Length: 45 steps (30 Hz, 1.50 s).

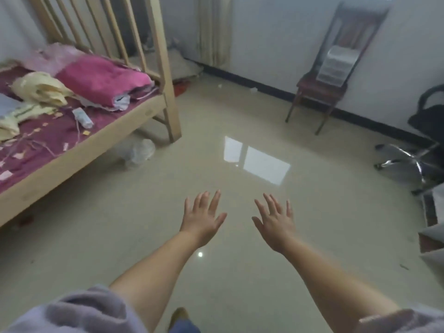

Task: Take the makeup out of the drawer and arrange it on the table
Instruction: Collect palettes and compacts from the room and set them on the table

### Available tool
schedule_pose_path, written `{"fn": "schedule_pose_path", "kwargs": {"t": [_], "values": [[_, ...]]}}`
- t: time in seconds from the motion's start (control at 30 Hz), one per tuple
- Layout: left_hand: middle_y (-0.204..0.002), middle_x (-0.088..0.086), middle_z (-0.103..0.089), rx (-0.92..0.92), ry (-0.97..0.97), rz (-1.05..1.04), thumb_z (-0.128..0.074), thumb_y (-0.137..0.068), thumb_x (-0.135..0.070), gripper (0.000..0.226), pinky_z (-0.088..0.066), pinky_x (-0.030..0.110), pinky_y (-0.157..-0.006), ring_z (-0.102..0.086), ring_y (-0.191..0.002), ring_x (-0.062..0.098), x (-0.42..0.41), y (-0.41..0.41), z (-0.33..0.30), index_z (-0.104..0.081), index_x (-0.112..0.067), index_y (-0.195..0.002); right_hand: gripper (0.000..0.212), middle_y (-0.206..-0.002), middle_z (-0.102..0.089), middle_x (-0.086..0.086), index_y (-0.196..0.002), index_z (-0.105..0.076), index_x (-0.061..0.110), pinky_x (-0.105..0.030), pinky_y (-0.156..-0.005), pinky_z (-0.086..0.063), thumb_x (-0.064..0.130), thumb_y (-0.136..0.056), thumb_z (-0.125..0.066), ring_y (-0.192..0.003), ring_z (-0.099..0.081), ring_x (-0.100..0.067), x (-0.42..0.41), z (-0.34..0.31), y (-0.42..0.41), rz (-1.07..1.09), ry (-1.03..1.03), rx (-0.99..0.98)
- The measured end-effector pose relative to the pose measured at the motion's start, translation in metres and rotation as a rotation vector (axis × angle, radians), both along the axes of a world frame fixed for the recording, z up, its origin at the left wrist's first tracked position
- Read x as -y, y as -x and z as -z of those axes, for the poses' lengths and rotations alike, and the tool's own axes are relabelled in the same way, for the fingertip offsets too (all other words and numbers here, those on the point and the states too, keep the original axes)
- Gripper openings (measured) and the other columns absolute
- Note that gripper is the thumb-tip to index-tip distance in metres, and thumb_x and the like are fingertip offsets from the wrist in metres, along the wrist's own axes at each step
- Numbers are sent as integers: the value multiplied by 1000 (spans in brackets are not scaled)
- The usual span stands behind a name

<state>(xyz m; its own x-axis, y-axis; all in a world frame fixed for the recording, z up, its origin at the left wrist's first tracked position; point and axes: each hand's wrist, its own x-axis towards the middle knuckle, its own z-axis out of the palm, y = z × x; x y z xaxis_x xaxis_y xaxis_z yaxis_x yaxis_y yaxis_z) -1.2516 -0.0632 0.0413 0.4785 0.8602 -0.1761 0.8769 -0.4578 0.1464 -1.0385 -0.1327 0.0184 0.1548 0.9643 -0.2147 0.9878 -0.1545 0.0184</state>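
My left hand (pixel 203 218) and my right hand (pixel 276 221) are stretched out in front of me above the tiled floor, palms down, fingers spread and straight. Neither hand holds anything. A small white set of plastic drawers (pixel 337 66) stands on the seat of a dark wooden chair (pixel 319 92) against the far wall at the upper right, well beyond both hands. No makeup is visible from here, and the drawers look closed.
A wooden bed (pixel 101 140) with a maroon sheet, folded pink and yellow cloths and a white remote fills the left side. A crumpled plastic bag (pixel 138 151) lies by its leg. The chrome base of an office chair (pixel 413 162) stands at right.
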Motion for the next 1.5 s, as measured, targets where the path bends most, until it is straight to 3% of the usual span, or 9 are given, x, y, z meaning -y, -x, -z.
{"fn": "schedule_pose_path", "kwargs": {"t": [0.23,0.5,0.77,1.13,1.5], "values": [[-155,5,-9,-3,-11,215,-17,-95,-54,66,3,50,-114,-7,-143,22,-105,-129,13,10,-26,-148,59,-160,2,-2,-151,-5,27,-54,-112,9,51,-97,-13,-146,6,-18,-61,8,-109,203,-31,-12],[-155,5,-13,-31,-38,391,-16,-95,-54,64,0,48,-115,-11,-142,22,-270,-259,7,6,-25,-149,55,-159,0,-1,-150,-8,29,-52,-113,7,48,-99,-15,-146,4,-17,-196,-8,-215,414,-66,-37],[-156,5,-11,-54,-40,513,-12,-95,-56,63,3,49,-115,-7,-144,22,-385,-393,8,2,-28,-149,54,-159,-2,1,-149,-13,31,-51,-113,7,49,-98,-15,-146,3,-16,-293,-1,-324,530,-74,-87],[-155,6,-13,-10,-95,449,-15,-96,-53,61,2,48,-116,-7,-143,20,-554,-627,-3,-2,-24,-149,54,-158,-9,-2,-149,-15,28,-51,-114,4,47,-99,-17,-146,-1,-16,-452,-17,-577,516,-78,-48],[-155,7,-16,-4,-69,493,-16,-97,-53,61,-1,49,-115,-10,-143,20,-719,-800,21,-5,-25,-150,54,-158,-10,-2,-150,-13,28,-50,-115,5,47,-100,-15,-146,-2,-16,-609,7,-747,553,-23,-81]]}}
